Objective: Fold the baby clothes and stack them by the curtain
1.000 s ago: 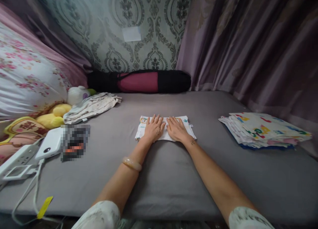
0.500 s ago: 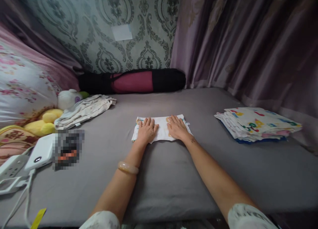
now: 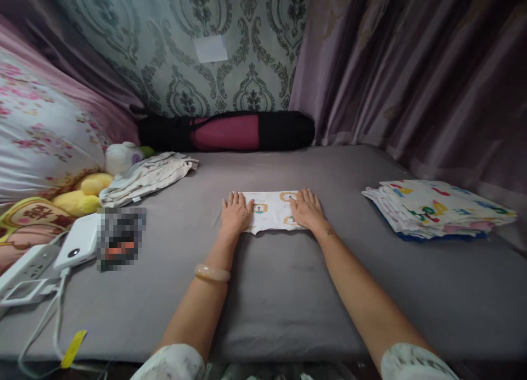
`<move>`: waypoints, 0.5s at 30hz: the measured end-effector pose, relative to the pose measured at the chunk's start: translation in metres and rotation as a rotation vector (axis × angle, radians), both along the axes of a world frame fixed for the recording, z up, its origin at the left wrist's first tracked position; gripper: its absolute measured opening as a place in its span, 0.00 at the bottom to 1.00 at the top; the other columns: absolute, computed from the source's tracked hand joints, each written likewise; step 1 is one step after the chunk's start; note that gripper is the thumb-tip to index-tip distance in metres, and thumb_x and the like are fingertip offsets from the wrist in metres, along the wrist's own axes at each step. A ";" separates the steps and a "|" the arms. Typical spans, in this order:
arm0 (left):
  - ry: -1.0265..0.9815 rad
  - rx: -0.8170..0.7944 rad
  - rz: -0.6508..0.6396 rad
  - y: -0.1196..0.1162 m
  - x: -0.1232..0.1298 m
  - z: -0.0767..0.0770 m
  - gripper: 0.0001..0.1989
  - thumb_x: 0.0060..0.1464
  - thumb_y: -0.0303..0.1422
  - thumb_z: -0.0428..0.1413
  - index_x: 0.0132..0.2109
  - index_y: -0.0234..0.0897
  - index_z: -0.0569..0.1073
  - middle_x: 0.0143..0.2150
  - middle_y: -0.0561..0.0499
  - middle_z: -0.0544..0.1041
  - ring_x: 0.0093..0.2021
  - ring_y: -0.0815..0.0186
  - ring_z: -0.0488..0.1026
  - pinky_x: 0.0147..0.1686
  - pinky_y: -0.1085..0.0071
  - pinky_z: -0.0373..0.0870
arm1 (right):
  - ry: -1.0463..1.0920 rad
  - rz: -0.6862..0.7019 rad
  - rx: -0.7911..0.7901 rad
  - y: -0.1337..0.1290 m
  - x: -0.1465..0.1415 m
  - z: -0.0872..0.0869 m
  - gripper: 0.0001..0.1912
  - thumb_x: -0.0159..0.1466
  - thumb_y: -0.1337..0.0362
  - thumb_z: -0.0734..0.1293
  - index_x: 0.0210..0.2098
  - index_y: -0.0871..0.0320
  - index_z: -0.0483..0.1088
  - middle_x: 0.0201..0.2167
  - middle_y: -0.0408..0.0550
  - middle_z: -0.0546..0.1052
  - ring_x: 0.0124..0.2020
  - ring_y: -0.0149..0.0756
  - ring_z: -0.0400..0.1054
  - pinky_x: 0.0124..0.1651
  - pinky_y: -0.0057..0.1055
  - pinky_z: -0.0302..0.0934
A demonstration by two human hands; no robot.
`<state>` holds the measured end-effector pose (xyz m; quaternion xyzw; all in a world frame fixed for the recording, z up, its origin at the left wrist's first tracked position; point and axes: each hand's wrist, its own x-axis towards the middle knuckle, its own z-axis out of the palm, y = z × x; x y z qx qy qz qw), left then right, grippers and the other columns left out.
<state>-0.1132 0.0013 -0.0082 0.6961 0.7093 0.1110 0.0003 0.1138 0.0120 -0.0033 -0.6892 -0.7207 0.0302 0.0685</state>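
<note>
**Lying flat on the bed [image 3: 280, 303]: a white cloth [image 3: 274, 214] between the left hand [image 3: 236, 212] and the right hand [image 3: 308, 208]**

The bed, under a grey sheet, filled most of the view, with a patterned wall [image 3: 164, 50] behind it and a purple curtain [image 3: 403, 67] down the right. A floral pillow [image 3: 45, 133] stood at the left, and a long black and pink bag [image 3: 226, 132] lay along the far edge.

Next in size came the stack [image 3: 440, 210] on the right: several cloths already folded and laid one on another, a bright print on top. Well apart from it, at the far left, a loose cloth [image 3: 150, 177] lay long and creased, apparently not squared up.

The white cloth lay mid-bed, an oblong with small orange prints, apart from both stack and loose cloth. The flattening looked well along: its middle seemed smooth and its far edge fairly straight. What seemed left was the near edge, which ran unevenly and dipped to a small point close to the left hand. The number of layers could not be told.

Both hands lay palm down, one over each end, fingers mostly together and thumbs turned inward; neither pinched the fabric. How firmly they pressed could not be told. Smallest was the pale bangle [image 3: 212, 273] on the left forearm.
</note>
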 end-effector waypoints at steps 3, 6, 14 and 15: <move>-0.017 -0.040 -0.009 0.002 -0.003 -0.003 0.33 0.65 0.45 0.36 0.65 0.24 0.59 0.68 0.32 0.57 0.69 0.48 0.49 0.65 0.49 0.46 | 0.010 0.001 0.007 0.002 0.001 -0.002 0.33 0.70 0.55 0.47 0.65 0.74 0.54 0.67 0.65 0.54 0.68 0.51 0.44 0.67 0.44 0.40; -0.071 -0.057 -0.015 0.004 -0.004 -0.001 0.32 0.65 0.45 0.36 0.65 0.25 0.60 0.68 0.32 0.56 0.69 0.47 0.49 0.64 0.47 0.47 | 0.009 -0.006 -0.011 0.003 0.002 -0.001 0.33 0.70 0.55 0.47 0.65 0.73 0.54 0.68 0.64 0.53 0.69 0.51 0.44 0.67 0.44 0.41; -0.401 0.087 0.028 0.004 -0.007 0.017 0.24 0.66 0.39 0.35 0.59 0.39 0.67 0.64 0.41 0.65 0.69 0.54 0.52 0.65 0.43 0.41 | 0.019 0.159 -0.001 -0.013 -0.027 0.021 0.31 0.71 0.55 0.45 0.67 0.64 0.53 0.69 0.56 0.52 0.70 0.46 0.41 0.68 0.49 0.33; -0.439 0.098 0.024 0.004 -0.007 0.018 0.23 0.66 0.38 0.36 0.58 0.39 0.68 0.64 0.41 0.66 0.68 0.54 0.53 0.65 0.43 0.41 | 0.018 0.180 -0.013 -0.014 -0.031 0.020 0.31 0.71 0.55 0.45 0.67 0.64 0.53 0.69 0.56 0.52 0.70 0.46 0.41 0.68 0.47 0.34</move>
